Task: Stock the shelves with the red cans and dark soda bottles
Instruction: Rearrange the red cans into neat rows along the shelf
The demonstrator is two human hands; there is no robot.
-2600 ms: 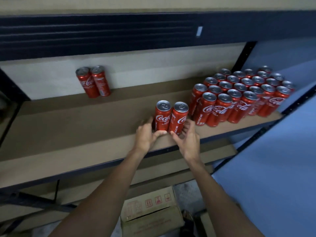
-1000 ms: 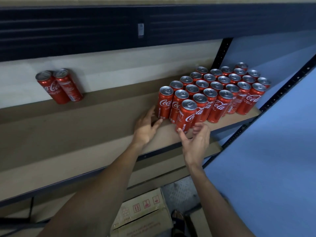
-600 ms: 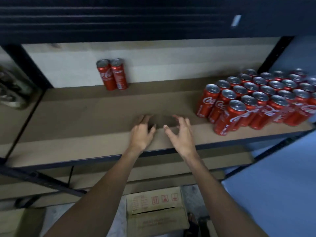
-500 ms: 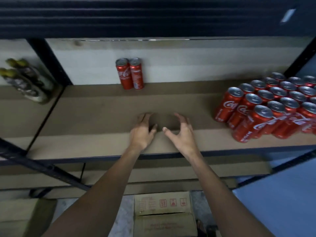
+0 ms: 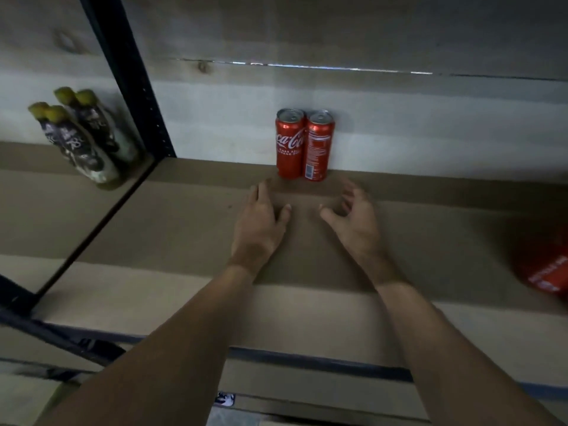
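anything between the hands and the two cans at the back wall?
Nothing: head view shows only bare shelf board between left hand, right hand and the two red cans.

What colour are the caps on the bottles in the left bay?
Yellow caps, seen in head view.

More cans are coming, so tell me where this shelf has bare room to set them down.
Bare shelf board lies between the dark upright post and the left hand, and between the right hand and the blurred red can at the right edge. Crowded: the back middle, where the pair of red cans stands against the wall, both hands just before it.
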